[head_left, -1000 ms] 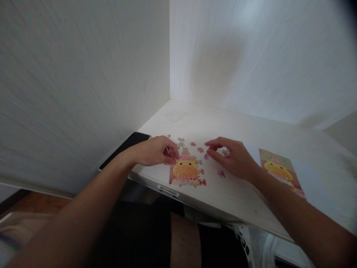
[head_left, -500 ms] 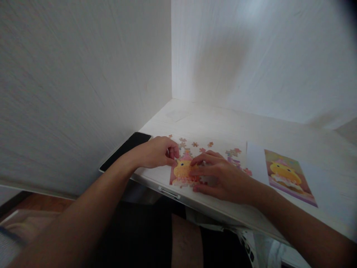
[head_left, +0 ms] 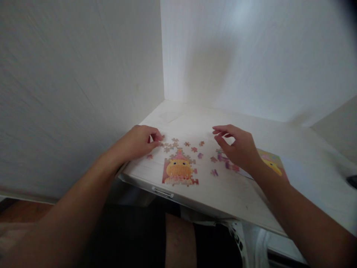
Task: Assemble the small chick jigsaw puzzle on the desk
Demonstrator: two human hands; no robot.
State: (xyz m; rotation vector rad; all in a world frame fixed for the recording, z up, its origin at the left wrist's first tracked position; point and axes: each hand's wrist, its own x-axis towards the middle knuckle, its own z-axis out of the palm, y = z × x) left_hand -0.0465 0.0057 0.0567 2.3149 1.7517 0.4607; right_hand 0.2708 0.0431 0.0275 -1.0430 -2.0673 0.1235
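A partly joined jigsaw puzzle (head_left: pixel 180 171) of a yellow cartoon animal in a pink hat lies near the table's front edge. Left of its top, my left hand (head_left: pixel 143 139) is closed, thumb and fingers curled together beside several loose puzzle pieces (head_left: pixel 167 146). Whatever sits between those fingertips is hidden. My right hand (head_left: pixel 237 143) hovers above the table on the right, thumb and fingers apart, nothing visible in them. Below it lie purple and pink puzzle pieces (head_left: pixel 227 162). One loose piece (head_left: pixel 214 172) rests between them and the joined part.
A sheet with the printed yellow animal picture (head_left: pixel 275 165) lies at the right, partly behind my right forearm. Pale walls (head_left: pixel 195 56) rise behind and at the left of the white table (head_left: pixel 206 197). A handle (head_left: pixel 162 192) sits on the front edge.
Both hands have moved off the joined puzzle: my left hand to the left and up, my right hand up and to the right, opening its fingers. The view has shifted slightly.
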